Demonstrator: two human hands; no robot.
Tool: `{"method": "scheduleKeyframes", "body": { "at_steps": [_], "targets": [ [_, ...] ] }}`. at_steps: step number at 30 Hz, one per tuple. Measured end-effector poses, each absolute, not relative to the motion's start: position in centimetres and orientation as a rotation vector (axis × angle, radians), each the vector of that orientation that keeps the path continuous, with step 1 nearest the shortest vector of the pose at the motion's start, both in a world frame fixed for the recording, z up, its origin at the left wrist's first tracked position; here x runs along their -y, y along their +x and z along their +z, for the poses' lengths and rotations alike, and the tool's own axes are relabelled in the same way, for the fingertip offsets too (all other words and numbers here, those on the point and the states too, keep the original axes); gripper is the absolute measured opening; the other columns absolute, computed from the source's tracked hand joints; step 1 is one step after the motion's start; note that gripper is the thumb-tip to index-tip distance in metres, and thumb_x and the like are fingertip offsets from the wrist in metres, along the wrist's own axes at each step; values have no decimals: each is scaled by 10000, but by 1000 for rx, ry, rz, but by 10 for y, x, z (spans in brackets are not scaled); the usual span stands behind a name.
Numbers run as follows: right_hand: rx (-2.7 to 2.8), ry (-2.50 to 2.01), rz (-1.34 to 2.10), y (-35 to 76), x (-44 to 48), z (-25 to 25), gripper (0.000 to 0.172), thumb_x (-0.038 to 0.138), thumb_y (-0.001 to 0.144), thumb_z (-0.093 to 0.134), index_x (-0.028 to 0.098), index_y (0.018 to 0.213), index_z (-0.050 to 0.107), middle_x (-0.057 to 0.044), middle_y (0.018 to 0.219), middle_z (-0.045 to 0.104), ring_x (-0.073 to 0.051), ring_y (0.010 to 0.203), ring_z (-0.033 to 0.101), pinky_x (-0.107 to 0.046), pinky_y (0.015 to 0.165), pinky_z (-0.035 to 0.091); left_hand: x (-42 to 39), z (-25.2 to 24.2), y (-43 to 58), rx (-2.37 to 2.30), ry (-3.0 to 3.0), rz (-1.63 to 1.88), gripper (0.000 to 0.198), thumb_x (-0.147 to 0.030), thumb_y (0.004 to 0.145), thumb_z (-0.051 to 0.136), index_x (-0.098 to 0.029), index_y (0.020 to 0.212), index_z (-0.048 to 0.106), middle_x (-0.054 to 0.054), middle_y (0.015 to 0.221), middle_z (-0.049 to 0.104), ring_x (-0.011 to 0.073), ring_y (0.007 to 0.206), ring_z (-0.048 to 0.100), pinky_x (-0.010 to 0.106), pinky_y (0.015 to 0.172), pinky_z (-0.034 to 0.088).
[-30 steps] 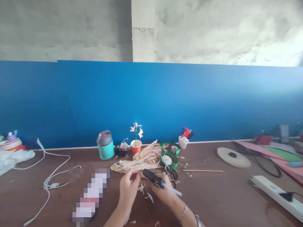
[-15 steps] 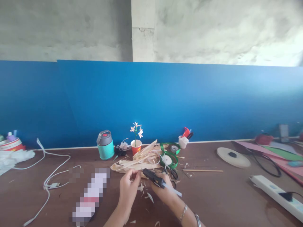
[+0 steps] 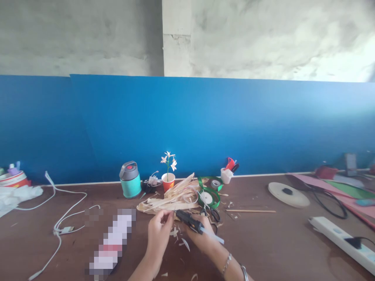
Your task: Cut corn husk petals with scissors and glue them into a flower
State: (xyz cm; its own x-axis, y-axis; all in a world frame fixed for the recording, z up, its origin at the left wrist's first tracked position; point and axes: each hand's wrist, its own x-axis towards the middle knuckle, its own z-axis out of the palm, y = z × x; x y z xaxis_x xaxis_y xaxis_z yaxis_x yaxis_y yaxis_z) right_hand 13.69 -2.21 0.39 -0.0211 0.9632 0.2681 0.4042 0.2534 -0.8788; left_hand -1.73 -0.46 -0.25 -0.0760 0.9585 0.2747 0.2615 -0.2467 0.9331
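Observation:
My right hand (image 3: 202, 236) is closed around a black hot glue gun (image 3: 190, 221), a pale glue stick (image 3: 213, 235) poking out of its rear. The nozzle points left, close by the fingertips of my left hand (image 3: 160, 228). Those fingers are pinched together; whatever they hold is too small to make out. Just beyond both hands lies a heap of dried corn husks (image 3: 170, 201). Black-handled scissors (image 3: 213, 214) rest beside the glue gun. White husk scraps (image 3: 184, 244) are scattered on the table between my wrists.
A paper cup (image 3: 169, 182) holds a small flower stem (image 3: 168, 164). Green ribbon rolls (image 3: 216, 200) and a white cup of tools (image 3: 226, 175) stand right of it, a teal flask (image 3: 130, 185) left. A wooden stick (image 3: 250, 211), a power strip (image 3: 345, 240) and white cables (image 3: 60, 218) lie farther out.
The glue gun has shifted very slightly left, its nozzle nearer my left fingertips. My left hand stays where it was, and the other things have not moved.

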Motion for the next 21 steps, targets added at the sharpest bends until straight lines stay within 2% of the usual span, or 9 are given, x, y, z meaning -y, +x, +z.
{"method": "scheduleKeyframes", "body": {
  "at_steps": [13,21],
  "targets": [
    [1594,-1358,727,138,21,3,133,175,688,547,126,588,621,-43,569,626,-147,526,526,-233,487,407,4,-5,-17,-1344,1532,1337,328,-458,778,535,-159,726,660,18,590,639,183,572,576,244,554,432],
    [1609,-1383,749,136,22,7,129,132,663,520,137,552,585,-16,525,586,-117,480,468,-220,464,363,5,-3,-17,-1338,1556,1337,323,-448,791,524,-159,716,650,22,584,639,182,573,577,244,562,425]
  ]
}}
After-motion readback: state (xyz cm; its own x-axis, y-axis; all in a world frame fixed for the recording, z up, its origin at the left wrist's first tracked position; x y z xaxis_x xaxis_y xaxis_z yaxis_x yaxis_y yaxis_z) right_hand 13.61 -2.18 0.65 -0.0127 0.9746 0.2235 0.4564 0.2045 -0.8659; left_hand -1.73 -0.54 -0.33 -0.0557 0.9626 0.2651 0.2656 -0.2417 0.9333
